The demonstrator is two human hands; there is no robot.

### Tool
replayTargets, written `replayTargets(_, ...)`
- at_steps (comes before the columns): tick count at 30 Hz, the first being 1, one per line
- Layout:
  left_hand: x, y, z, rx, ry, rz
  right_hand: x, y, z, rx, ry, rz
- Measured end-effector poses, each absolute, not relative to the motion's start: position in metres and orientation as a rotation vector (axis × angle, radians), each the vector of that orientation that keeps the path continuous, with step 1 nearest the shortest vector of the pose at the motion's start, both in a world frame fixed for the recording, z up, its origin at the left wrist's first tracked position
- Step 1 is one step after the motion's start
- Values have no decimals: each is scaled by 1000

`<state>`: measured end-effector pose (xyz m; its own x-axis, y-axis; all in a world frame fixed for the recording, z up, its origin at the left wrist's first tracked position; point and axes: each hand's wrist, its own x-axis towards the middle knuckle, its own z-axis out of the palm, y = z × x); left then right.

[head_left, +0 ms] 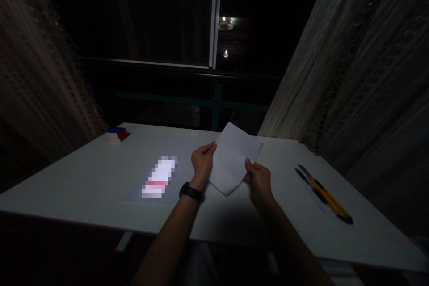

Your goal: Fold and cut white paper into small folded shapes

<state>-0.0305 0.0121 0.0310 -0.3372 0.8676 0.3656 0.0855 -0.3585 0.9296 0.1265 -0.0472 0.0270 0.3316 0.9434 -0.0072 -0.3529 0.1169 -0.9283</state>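
A white sheet of paper [234, 156] is held up above the table between my two hands, one corner pointing away from me. My left hand [203, 161] pinches its left edge, with a black watch on that wrist. On the right edge, my right hand [258, 178] grips the paper with the thumb on top and the fingers partly hidden beneath. To the left lies a lit phone [160, 176], its screen blurred into blocks. Farther right, a yellow and black utility knife [330, 199] rests on the table.
The white table [83, 178] stands before a dark window. A puzzle cube [117, 134] with blue and red sides sits at the far left corner. A dark, slim object [310, 183] lies beside the knife. Curtains [311, 44] hang on both sides.
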Motion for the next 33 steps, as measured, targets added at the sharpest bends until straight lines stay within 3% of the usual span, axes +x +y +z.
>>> replayTargets(18,-30,6,35,1712,1515,1639,121,-50,28,-982,-731,1132)
replayTargets(33,-26,5,37,1846,1355,1655,123,-44,26,-1020,-926,1016)
